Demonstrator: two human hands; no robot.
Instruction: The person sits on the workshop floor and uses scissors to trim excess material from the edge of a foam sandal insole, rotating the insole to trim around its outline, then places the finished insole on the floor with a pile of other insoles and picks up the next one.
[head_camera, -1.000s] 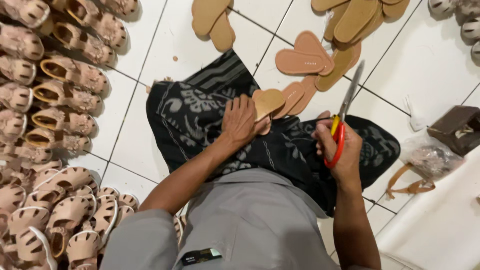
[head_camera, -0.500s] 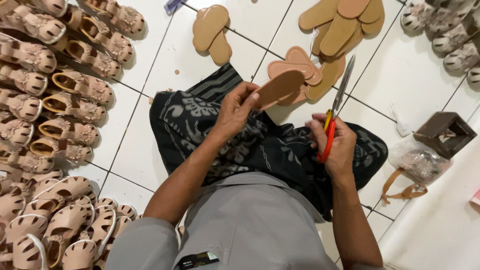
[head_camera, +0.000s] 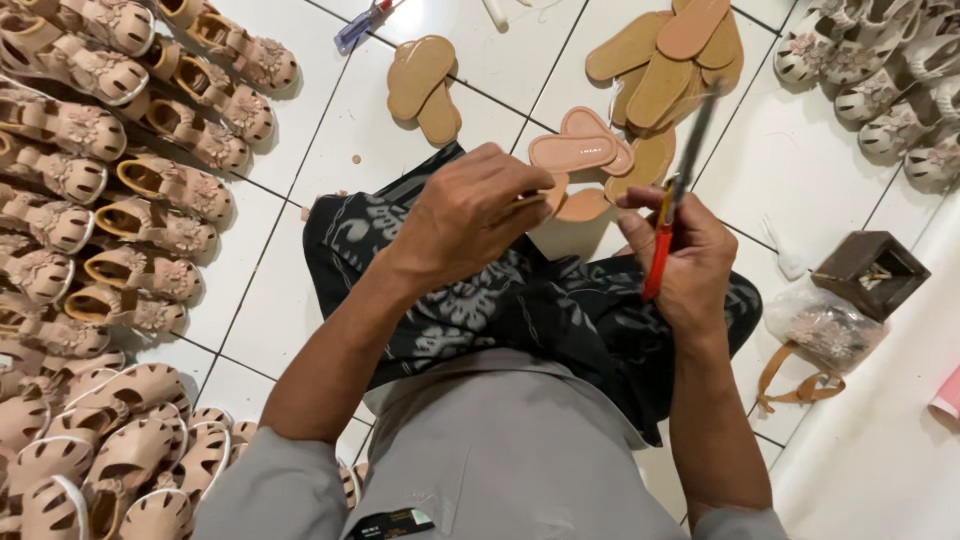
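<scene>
Along the left edge, from seven to eleven o'clock, rows of finished pale-pink children's sandals with flower trims (head_camera: 120, 190) lie packed side by side on the white tiled floor (head_camera: 290, 250). At about twelve o'clock a pair of tan foam insoles (head_camera: 425, 85) lies flat, apart from the rest.

The left hand (head_camera: 470, 215), just left of centre over a dark patterned cloth on the lap (head_camera: 500, 310), has its fingers curled together, pinching a thin tan sole piece (head_camera: 553, 190) whose edge peeks out at the fingertips; most of it is hidden by the hand. Just beyond it, at one o'clock, lie stacked pink and tan cut soles (head_camera: 590, 150), and farther up a looser heap of tan insoles (head_camera: 670, 60).

The right hand (head_camera: 685, 260) is wrapped tight around the red handles of a pair of scissors (head_camera: 670, 200), blades pointing up toward one o'clock; the blades are blurred, so whether they are parted cannot be told.

The risk, as I judge it: the blade tips stand near the left fingertips, and the sole piece is held only at its edge. If it twists in that pinch, the cut could wander or nick a finger. Offcuts could also drop among the cut soles.

At three o'clock sit a small dark wooden box (head_camera: 870, 270) and a clear plastic bag of trims (head_camera: 825, 330).
</scene>
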